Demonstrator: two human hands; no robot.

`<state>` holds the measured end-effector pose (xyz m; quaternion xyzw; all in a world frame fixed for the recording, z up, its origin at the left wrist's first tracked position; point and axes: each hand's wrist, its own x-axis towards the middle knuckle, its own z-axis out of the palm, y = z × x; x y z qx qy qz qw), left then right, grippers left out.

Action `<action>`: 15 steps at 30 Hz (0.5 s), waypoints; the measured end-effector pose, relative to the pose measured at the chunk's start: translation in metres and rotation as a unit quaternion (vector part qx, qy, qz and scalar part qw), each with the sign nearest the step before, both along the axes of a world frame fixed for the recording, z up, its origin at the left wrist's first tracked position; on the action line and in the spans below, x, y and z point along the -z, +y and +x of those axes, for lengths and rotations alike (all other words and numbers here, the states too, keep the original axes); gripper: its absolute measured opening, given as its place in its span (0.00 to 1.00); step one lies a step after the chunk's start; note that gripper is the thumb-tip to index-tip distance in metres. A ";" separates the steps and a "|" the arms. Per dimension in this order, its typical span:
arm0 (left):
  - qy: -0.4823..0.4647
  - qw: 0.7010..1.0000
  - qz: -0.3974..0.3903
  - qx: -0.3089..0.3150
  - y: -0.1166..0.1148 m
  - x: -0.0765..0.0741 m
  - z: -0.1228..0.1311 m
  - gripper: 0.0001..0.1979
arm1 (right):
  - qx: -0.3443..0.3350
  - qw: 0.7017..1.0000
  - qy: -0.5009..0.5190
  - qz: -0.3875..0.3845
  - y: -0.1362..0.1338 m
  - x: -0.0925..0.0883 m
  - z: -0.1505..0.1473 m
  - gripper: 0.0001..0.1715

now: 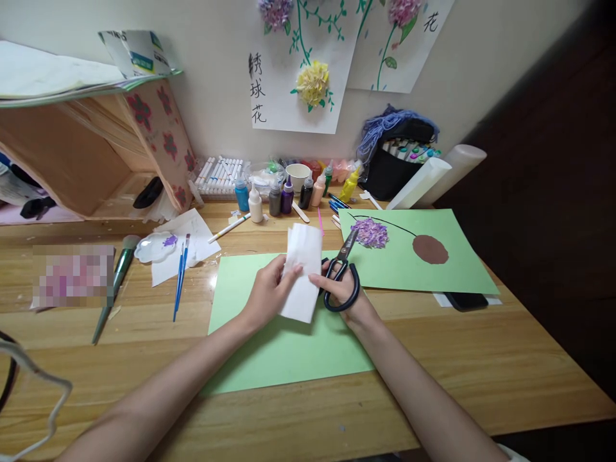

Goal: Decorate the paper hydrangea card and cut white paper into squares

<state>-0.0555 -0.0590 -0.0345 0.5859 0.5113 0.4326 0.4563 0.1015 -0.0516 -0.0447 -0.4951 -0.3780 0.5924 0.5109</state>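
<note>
My left hand (269,285) grips a folded piece of white tissue paper (305,247) by its left side, the thumb lying across its front. My right hand (344,292) carries black-handled scissors (355,289), whose blades point up and away from me. The thumb of that hand also presses the tissue's right edge. Both hands are above a green sheet of paper (240,350) lying on the table. Beyond the scissors lies a second green sheet (433,284) with a purple paper-petal flower (370,233) and a brown disc (430,249) on it.
Paint bottles (287,197) and a box of markers (220,175) line the wall. To the left are thin paintbrushes (179,282), a palette (154,247) and a large brush (115,289). A phone (466,301) lies partly under the second sheet. White rolls (423,179) lean at the right.
</note>
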 end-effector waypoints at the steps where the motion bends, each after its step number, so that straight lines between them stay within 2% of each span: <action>1: 0.000 1.000 -0.005 0.021 -0.001 -0.001 0.001 0.14 | 0.022 1.000 0.008 0.006 0.001 -0.001 0.002 0.25; 4: 0.002 0.999 -0.018 0.048 -0.002 -0.003 0.000 0.15 | 0.064 0.998 0.014 0.024 0.005 -0.004 0.008 0.25; 8: 0.020 0.998 -0.028 0.053 0.000 -0.006 -0.001 0.16 | 0.072 0.995 -0.022 0.066 0.006 -0.007 0.012 0.23; 12: 0.016 0.998 -0.050 0.033 0.001 -0.007 0.003 0.18 | 0.092 0.989 -0.076 0.087 0.003 -0.006 0.007 0.21; 15: 0.018 0.999 -0.048 -0.009 0.001 -0.004 0.007 0.17 | 0.099 0.987 -0.085 0.094 0.002 -0.007 0.002 0.22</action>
